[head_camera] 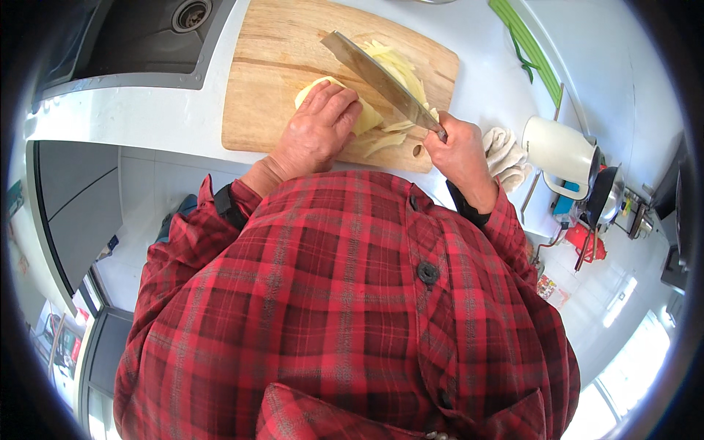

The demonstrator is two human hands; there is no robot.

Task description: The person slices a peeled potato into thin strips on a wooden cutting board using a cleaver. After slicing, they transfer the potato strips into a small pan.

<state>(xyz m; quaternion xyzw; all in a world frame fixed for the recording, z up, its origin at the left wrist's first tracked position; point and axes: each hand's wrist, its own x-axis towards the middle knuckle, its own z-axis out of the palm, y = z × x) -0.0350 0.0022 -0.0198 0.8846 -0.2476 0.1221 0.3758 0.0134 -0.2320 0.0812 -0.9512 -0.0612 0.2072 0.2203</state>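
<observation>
My left hand (324, 118) presses down on a pale yellow peeled vegetable, perhaps a potato (369, 118), its fingers bent over the top. In my right hand (456, 140) is the handle of a cleaver (385, 82), whose broad metal blade points to the upper left, just right of the vegetable. Beyond the blade, thin pale yellow strips (404, 69) lie in a pile, and a few more pieces (388, 144) rest near the board's front edge. All of this is on a wooden cutting board (264, 71). My left fingers partly hide the vegetable.
A dark sink (143, 44) with a drain is set into the white counter at the upper left. Right of the board are a crumpled cloth (505, 157) and a cream electric kettle (558, 151). Farther back, green strands lie on a light green slatted piece (542, 60).
</observation>
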